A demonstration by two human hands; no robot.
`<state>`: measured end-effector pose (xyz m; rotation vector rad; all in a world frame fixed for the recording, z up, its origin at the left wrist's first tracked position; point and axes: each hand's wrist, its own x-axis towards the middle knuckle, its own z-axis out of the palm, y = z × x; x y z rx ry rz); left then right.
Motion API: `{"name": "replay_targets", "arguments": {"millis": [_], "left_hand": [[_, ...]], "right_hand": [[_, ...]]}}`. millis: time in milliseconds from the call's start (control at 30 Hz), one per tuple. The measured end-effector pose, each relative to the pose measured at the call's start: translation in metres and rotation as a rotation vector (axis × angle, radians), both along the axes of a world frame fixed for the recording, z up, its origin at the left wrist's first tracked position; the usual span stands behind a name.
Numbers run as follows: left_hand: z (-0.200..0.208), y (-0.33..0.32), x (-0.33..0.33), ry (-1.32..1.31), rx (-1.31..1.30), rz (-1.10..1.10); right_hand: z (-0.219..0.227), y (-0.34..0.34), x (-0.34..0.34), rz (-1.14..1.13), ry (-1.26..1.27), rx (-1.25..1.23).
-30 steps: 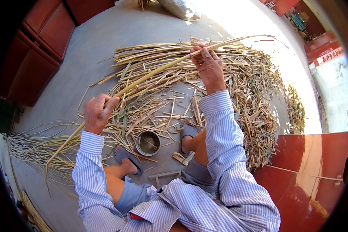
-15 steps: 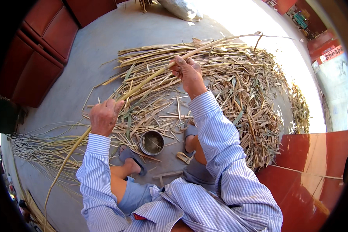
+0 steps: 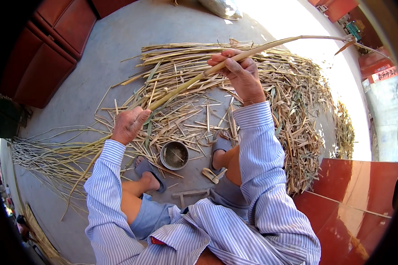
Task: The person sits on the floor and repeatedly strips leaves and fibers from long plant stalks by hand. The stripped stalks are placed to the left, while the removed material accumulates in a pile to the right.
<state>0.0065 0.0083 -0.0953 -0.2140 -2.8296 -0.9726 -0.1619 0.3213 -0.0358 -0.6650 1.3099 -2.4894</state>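
Note:
A long, pale green-yellow reed stalk (image 3: 181, 90) runs slantwise between my two hands, with a dry, bent tip reaching to the upper right. My left hand (image 3: 129, 126) is closed round its lower part; the thin tail trails down to the lower left. Farther up, my right hand (image 3: 243, 78) steadies the stalk between thumb and fingers, the fingers only loosely curled. Below the stalk, between my feet, stands a round metal bowl (image 3: 174, 155) with murky contents and a thin piece in it.
Beyond my hands lies a bundle of stalks (image 3: 163, 59); a heap of dry husks and leaves (image 3: 292, 123) spreads to the right. Thin branching stalks (image 3: 48, 157) fan out at left. Red sofas (image 3: 44, 62) stand upper left, a white sack (image 3: 223, 6) at the top.
My right hand has moved right along with the stalk, its fingers looser than before. My left hand has shifted slightly right and up, and the stalk's tip reaches farther right.

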Motion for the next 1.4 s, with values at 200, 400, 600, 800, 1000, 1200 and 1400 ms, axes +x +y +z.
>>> {"name": "replay_targets", "arguments": {"millis": [200,400,600,800,1000,1200,1400], "left_hand": [[0.007,0.000,-0.001,0.182,-0.225,0.144],[0.038,-0.006,0.000,0.426,-0.542,0.182],[0.039,0.020,-0.028,0.432,-0.423,0.022],[0.033,0.018,-0.028,0.300,-0.391,0.036],[0.031,-0.003,-0.007,0.300,-0.350,-0.025],[0.018,-0.006,-0.007,0.200,-0.324,-0.027],[0.012,-0.012,-0.010,0.291,-0.278,-0.004]], "right_hand": [[-0.014,0.005,-0.008,-0.199,-0.087,0.020],[-0.025,0.004,-0.015,-0.335,-0.269,0.088],[-0.046,-0.053,0.032,0.065,-0.473,0.086],[-0.047,-0.033,0.012,-0.101,-0.439,0.064],[-0.057,0.105,-0.060,-0.556,-0.437,-0.077],[-0.037,0.063,-0.028,-0.209,-0.438,-0.296],[-0.042,0.056,-0.032,-0.258,-0.314,-0.015]]}}
